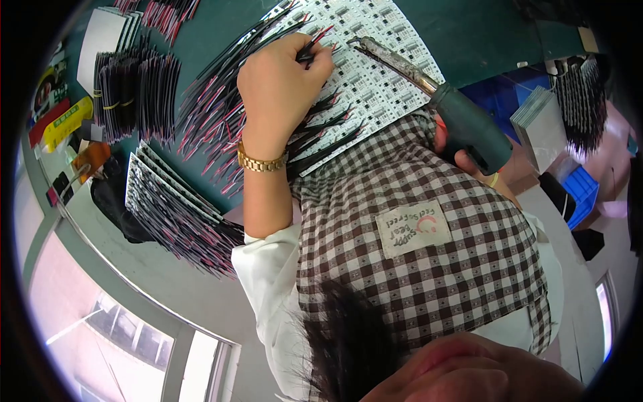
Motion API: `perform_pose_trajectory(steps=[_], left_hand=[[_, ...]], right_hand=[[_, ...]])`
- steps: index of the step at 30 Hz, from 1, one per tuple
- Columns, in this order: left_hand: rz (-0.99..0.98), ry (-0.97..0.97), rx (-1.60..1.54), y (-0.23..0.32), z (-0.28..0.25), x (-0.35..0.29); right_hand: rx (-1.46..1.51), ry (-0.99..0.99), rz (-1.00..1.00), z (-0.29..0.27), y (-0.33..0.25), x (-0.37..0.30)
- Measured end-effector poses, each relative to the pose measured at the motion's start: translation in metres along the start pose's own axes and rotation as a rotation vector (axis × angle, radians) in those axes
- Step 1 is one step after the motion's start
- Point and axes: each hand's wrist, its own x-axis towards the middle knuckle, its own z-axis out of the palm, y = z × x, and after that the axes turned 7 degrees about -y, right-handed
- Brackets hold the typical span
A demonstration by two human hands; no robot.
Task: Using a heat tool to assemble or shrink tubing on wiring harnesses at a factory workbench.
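My left hand (284, 87) is closed over the panel, pinching a black and red wire (309, 48) between thumb and fingers. Beneath it lies a white circuit board panel (382, 87) covered in small components. Rows of black and red wires (214, 100) fan out from the panel toward the left. My right hand (467, 163) grips the dark handle of a soldering iron (472, 124), which hides most of the fingers. The iron's metal tip reaches over the panel, a little to the right of my left hand, apart from the pinched wire.
Bundles of black wires (117, 94) lie on the green bench (201, 40) at left, by stacked white panels (100, 47). A stack of wired boards (174, 208) stands nearer. Further right are another wired stack (579, 100) and blue bins (579, 191).
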Motion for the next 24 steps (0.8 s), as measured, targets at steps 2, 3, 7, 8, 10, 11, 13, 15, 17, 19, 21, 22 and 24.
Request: perform_pose_trajectory(steps=[2, 3, 7, 8, 10, 11, 13, 15, 17, 19, 21, 22, 24], left_hand=[[-0.014, -0.044, -0.052, 0.0, -0.001, 0.003], [-0.013, -0.059, -0.054, 0.0, -0.002, 0.005], [0.042, -0.031, -0.034, -0.001, 0.002, 0.002], [0.042, -0.032, -0.036, -0.001, 0.003, 0.001], [0.056, -0.017, -0.024, -0.002, 0.003, 0.001], [0.058, -0.015, -0.023, -0.002, 0.002, 0.001], [0.069, 0.008, 0.006, -0.002, 0.002, 0.0], [0.047, -0.018, 0.019, -0.002, 0.003, 0.0], [0.024, -0.04, 0.032, -0.001, 0.003, 0.001], [0.045, -0.006, -0.007, 0.002, 0.005, 0.002], [0.015, -0.022, 0.02, 0.0, 0.005, 0.0], [-0.005, -0.028, 0.04, 0.002, 0.004, 0.003], [-0.013, -0.052, 0.023, 0.006, 0.0, 0.004]], right_hand=[[-0.009, -0.008, 0.001, -0.004, -0.002, 0.001], [-0.019, -0.02, 0.026, -0.007, -0.003, 0.001], [-0.088, -0.029, 0.086, -0.006, -0.003, 0.001], [-0.089, -0.029, 0.088, -0.007, -0.005, 0.002], [-0.129, -0.07, 0.122, -0.007, -0.009, 0.004], [-0.13, -0.069, 0.119, -0.007, -0.006, 0.002], [-0.182, -0.057, 0.066, -0.005, 0.003, -0.001], [-0.175, -0.078, 0.084, -0.008, 0.001, -0.002], [-0.17, -0.1, 0.1, -0.012, 0.0, -0.002], [-0.059, -0.158, 0.034, -0.018, 0.007, -0.005], [-0.01, -0.092, 0.031, -0.003, -0.019, 0.008], [0.023, -0.021, 0.021, 0.0, -0.032, 0.014], [0.054, 0.001, -0.047, -0.001, -0.021, 0.015]])
